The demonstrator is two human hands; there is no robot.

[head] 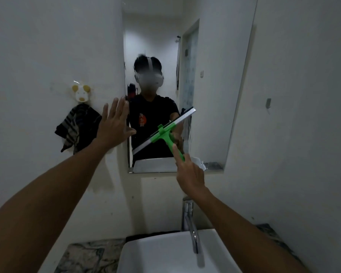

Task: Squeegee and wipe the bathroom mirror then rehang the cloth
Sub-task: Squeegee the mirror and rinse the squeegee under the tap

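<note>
Mirror [215, 75] glass fills the upper centre of the frame, a tall pane fixed to the white wall, and the squeegee [163, 131] lies tilted against its lower part, blade running from lower left up to upper right. The right hand [191, 174], just below centre, holds the green handle, fingers curled round it with the forefinger laid straight along the shaft. The left hand [114, 125], left of centre, is spread flat with fingers straight and apart; its fingertips reach the mirror's left edge and the palm seems to rest on the wall, though contact is hard to confirm. The striped cloth [77, 129] hangs at centre left from a small animal-shaped hook [81, 93], well apart from the glass and untouched, so the wiping and rehanging look not yet done. Risks from here: the slanted blade could leave streaks or skip if pressure is uneven across it, and a loose one-handed hold could let the handle twist. Run-off would likely drip past the bottom edge toward the basin [165, 253] and tap [191, 223] at lower centre. The bracing fingers near the pane could smudge its edge, and later a hasty tug on the cloth might pull the hook loose.
</note>
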